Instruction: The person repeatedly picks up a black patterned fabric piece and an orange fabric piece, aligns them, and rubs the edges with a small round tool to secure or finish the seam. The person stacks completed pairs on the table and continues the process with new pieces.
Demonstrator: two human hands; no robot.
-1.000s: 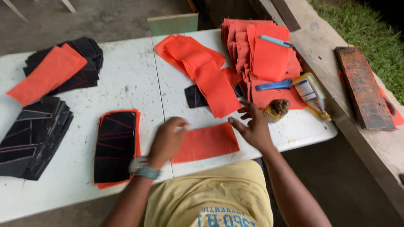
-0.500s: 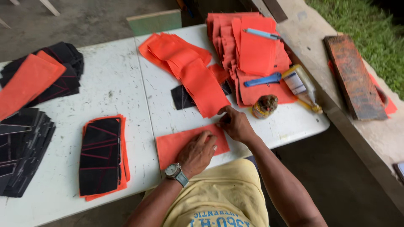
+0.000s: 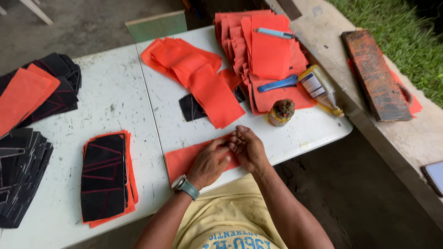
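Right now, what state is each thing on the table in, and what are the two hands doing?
Orange sheet: flat at the table's near edge, under both hands.
Left hand: palm down on the sheet.
Right hand: on the sheet, fingertips meeting the left's.
Small jar: upright, top smeared.
Glue bottle: on its side.
Blue knife: lying on the orange stack.
Black panel: lying on orange backing.
Pen: lying on the stack.

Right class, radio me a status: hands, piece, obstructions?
Left hand and right hand both pressing orange piece at table edge. Small jar beside, not blocking.
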